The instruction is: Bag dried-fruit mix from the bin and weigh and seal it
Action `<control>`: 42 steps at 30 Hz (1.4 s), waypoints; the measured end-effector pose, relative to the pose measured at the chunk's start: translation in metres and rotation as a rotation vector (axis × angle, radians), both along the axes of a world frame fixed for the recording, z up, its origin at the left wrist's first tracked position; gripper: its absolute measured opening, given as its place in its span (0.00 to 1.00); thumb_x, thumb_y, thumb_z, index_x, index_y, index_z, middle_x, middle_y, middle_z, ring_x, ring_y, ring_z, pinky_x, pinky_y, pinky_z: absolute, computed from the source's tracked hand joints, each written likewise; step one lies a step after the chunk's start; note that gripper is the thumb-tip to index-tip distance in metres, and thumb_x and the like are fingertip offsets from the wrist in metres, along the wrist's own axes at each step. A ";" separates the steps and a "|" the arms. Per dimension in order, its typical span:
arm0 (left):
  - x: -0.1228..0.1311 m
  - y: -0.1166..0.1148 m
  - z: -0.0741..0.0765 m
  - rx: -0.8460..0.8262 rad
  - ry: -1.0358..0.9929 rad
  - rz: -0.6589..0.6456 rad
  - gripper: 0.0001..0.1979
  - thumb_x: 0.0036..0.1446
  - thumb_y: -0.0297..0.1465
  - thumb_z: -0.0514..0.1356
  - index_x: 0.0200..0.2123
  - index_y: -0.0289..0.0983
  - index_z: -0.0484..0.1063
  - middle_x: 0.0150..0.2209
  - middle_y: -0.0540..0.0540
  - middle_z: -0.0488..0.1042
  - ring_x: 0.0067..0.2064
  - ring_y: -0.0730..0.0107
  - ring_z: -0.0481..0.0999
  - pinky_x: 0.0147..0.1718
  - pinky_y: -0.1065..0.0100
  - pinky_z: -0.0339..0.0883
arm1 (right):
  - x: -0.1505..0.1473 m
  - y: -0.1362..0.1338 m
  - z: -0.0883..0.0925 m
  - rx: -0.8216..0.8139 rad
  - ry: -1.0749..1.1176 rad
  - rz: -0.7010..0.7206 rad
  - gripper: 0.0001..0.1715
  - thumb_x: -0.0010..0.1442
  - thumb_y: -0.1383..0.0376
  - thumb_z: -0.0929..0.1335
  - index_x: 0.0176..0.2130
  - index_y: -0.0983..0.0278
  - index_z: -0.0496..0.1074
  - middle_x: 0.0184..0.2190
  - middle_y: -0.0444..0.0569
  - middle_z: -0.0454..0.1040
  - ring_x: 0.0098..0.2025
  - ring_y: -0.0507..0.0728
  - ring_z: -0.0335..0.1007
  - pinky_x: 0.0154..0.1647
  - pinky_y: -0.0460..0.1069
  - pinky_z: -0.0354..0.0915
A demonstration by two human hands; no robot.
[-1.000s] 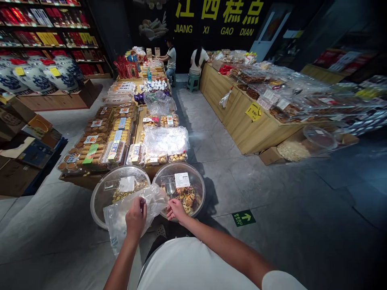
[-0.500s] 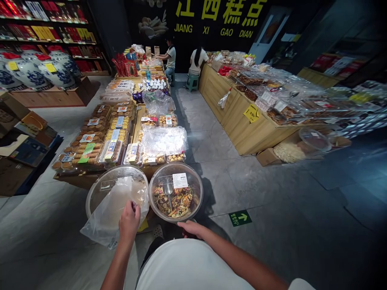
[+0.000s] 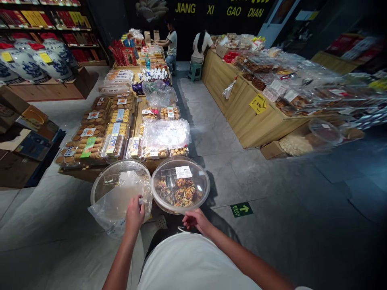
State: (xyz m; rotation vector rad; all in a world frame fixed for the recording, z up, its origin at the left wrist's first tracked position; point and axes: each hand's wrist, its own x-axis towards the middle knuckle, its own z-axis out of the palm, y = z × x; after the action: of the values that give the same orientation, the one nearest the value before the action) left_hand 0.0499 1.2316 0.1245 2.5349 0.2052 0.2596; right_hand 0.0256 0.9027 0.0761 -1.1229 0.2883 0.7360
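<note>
My left hand (image 3: 135, 213) has its fingers closed on a clear plastic bag (image 3: 111, 211). The bag drapes over the near side of a large round see-through tub (image 3: 96, 188), whose contents it partly hides. Beside it on the right is a second round tub (image 3: 157, 208) with a colourful mix of dried pieces (image 3: 184, 193) and a metal scoop (image 3: 171, 184) inside. Over that tub lies a clear lid (image 3: 199, 177) with a white label (image 3: 184, 172); its near edge looks raised. My right hand (image 3: 196, 220) is at that edge with fingers curled, seemingly gripping it.
Beyond the tubs, a long table bears packed biscuits (image 3: 90, 147) and a plastic sheet (image 3: 166, 133). A wooden counter (image 3: 236, 108) with packaged food runs along the right. Two seated people (image 3: 201, 44) are at the back. Cardboard boxes (image 3: 18, 161) and blue-white jars (image 3: 50, 60) stand left.
The lid of the right tub has come up at its near edge and shifted slightly right, with my right hand at it. My left hand keeps the bag. The view has tilted down.
</note>
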 end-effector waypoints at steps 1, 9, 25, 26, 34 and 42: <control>0.000 -0.001 0.003 0.008 0.007 0.054 0.09 0.64 0.31 0.52 0.44 0.40 0.70 0.38 0.45 0.71 0.39 0.59 0.75 0.42 0.62 0.67 | 0.010 -0.001 0.021 0.010 -0.062 -0.030 0.25 0.55 0.49 0.75 0.28 0.69 0.83 0.24 0.54 0.80 0.26 0.56 0.75 0.28 0.47 0.69; -0.001 -0.004 0.017 -0.044 0.196 0.295 0.06 0.69 0.32 0.50 0.36 0.43 0.59 0.27 0.51 0.64 0.30 0.63 0.66 0.32 0.65 0.49 | 0.181 0.015 0.158 -0.231 -0.527 -0.185 0.42 0.65 0.34 0.68 0.24 0.68 0.78 0.19 0.53 0.76 0.20 0.52 0.70 0.22 0.45 0.68; 0.000 0.006 0.008 -0.035 0.125 0.281 0.04 0.64 0.31 0.54 0.36 0.43 0.59 0.27 0.52 0.64 0.29 0.65 0.65 0.31 0.68 0.51 | 0.267 0.025 0.083 -0.495 -0.768 -0.382 0.13 0.70 0.57 0.66 0.38 0.64 0.72 0.33 0.46 0.73 0.33 0.53 0.72 0.30 0.44 0.73; 0.002 0.007 0.006 -0.035 0.128 0.276 0.04 0.64 0.31 0.54 0.36 0.43 0.59 0.27 0.52 0.64 0.29 0.65 0.65 0.31 0.68 0.51 | 0.251 0.029 0.063 -0.544 -0.708 -0.342 0.13 0.70 0.59 0.65 0.38 0.64 0.72 0.30 0.46 0.73 0.30 0.53 0.72 0.29 0.44 0.72; 0.015 0.001 0.002 -0.064 0.195 0.183 0.05 0.64 0.32 0.54 0.36 0.43 0.57 0.27 0.53 0.63 0.29 0.68 0.65 0.32 0.69 0.54 | 0.159 0.078 -0.095 -0.906 -0.172 0.274 0.06 0.63 0.71 0.69 0.37 0.68 0.79 0.32 0.51 0.80 0.35 0.57 0.77 0.36 0.45 0.67; 0.025 0.007 0.003 -0.064 0.236 0.136 0.13 0.64 0.44 0.58 0.37 0.43 0.58 0.28 0.55 0.64 0.27 0.70 0.64 0.32 0.70 0.59 | 0.177 0.121 -0.176 -1.045 -0.017 0.386 0.13 0.60 0.64 0.76 0.44 0.67 0.81 0.47 0.61 0.82 0.49 0.65 0.79 0.46 0.51 0.70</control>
State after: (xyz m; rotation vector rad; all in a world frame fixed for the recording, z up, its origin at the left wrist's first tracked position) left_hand 0.0744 1.2386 0.1278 2.4877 0.4706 0.0046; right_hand 0.2027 1.0236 -0.1001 -2.2157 0.4695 0.9382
